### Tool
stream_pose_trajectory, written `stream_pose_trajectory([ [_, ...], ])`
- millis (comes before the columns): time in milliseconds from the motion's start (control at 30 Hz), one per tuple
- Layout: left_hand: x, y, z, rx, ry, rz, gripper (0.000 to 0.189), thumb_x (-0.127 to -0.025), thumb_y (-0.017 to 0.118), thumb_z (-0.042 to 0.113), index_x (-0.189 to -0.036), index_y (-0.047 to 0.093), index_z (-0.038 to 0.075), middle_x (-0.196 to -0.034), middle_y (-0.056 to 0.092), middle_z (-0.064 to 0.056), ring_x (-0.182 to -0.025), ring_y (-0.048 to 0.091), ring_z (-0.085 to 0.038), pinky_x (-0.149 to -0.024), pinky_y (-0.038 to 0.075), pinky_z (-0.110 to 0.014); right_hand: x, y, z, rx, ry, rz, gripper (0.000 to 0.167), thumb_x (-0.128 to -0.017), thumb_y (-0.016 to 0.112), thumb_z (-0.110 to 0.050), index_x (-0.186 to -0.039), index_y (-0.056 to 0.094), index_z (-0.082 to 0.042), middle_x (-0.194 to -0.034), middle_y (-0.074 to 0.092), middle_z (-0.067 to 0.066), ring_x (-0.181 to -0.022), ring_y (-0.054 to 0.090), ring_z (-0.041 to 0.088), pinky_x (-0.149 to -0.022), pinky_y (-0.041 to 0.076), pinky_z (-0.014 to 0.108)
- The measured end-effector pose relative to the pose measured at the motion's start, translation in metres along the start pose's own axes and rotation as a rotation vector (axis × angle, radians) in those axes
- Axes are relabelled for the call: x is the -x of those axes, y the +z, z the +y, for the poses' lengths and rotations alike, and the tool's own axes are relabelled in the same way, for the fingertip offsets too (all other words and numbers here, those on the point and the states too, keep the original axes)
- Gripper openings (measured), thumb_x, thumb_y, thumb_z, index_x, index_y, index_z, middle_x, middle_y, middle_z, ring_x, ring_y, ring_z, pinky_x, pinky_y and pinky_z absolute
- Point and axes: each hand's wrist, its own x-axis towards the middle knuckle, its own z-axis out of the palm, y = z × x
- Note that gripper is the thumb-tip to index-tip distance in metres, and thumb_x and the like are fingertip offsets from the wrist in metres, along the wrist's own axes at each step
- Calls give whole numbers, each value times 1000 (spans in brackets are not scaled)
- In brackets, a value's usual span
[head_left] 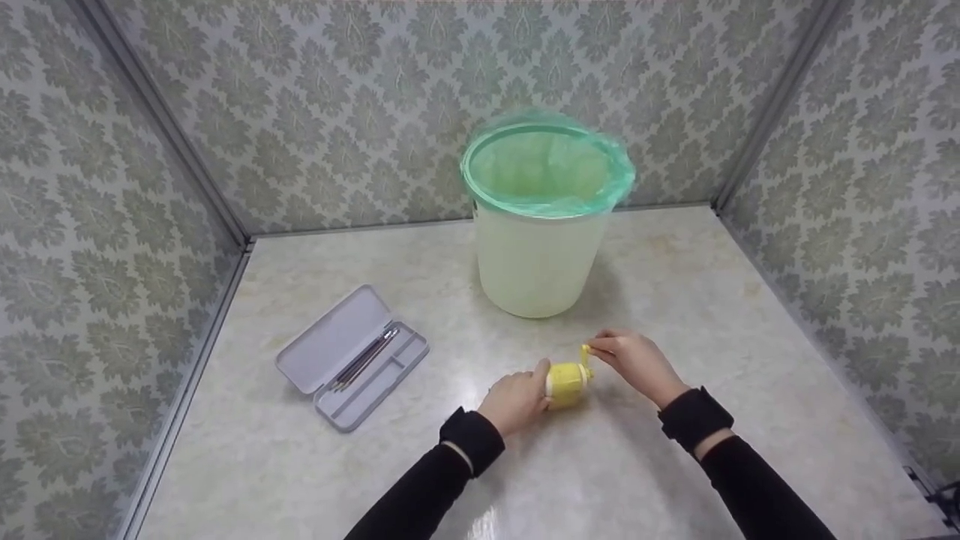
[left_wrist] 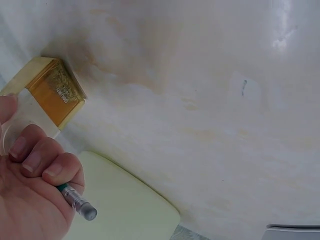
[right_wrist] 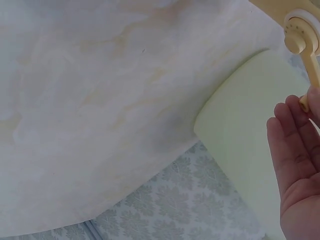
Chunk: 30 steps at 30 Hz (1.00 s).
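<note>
My left hand grips a yellow-and-white crank pencil sharpener low over the table, on its left side. Curled fingers of this hand also wrap a pencil, whose metal ferrule and grey eraser end stick out below the little finger; its other end is hidden. Shavings show through the sharpener's amber drawer in the left wrist view. My right hand pinches the knob of the yellow crank between thumb and fingertips, with the crank arm pointing up in the head view.
An open grey pencil case lies to the left, with several pencils in its long compartment. Behind the hands stands a pale green bin lined with a green plastic bag. Patterned walls enclose the table's back and sides.
</note>
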Motion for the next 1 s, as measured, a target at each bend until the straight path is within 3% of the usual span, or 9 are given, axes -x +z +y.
stream_pose_trajectory([
  [267, 1, -2, -3, -29, 0, 16, 53, -97, 68, 30, -138, 43, 7, -91, 75, -10, -78, 72, -26, -67, 60, -36, -8, 4, -5, 66, -16, -3, 13, -95, 69, -12, -102, 79, -7, -92, 74, 10, -84, 72, 27, -75, 60, 40],
  [467, 2, -1, 1, -36, -7, 19, 53, -96, 69, 30, -136, 44, 7, -90, 74, -9, -76, 71, -25, -65, 59, -34, -11, 19, -3, 163, -48, -48, 8, -93, 70, -8, -96, 78, -6, -87, 72, 11, -79, 71, 28, -71, 60, 39],
  [667, 2, -1, 6, -30, -3, 37, 52, -96, 70, 31, -134, 44, 7, -89, 74, -8, -74, 71, -24, -62, 58, -33, -4, 31, 2, 86, 14, -110, 12, -93, 67, -1, -92, 78, -7, -84, 69, 9, -77, 68, 25, -70, 58, 37],
  [833, 3, -3, 6, -37, -6, 56, 53, -95, 71, 31, -133, 45, 6, -89, 74, -9, -74, 72, -25, -63, 59, -33, 5, 39, 5, 85, 2, -114, 21, -84, 66, 9, -91, 78, -7, -85, 71, 6, -78, 67, 21, -71, 57, 33],
  [1000, 4, -2, 6, -44, -16, 47, 52, -95, 71, 31, -133, 45, 7, -89, 75, -9, -74, 72, -24, -62, 59, -33, 16, 49, 10, 8, 30, -80, 18, -82, 67, 10, -86, 76, -6, -84, 70, 5, -78, 68, 21, -71, 57, 33],
])
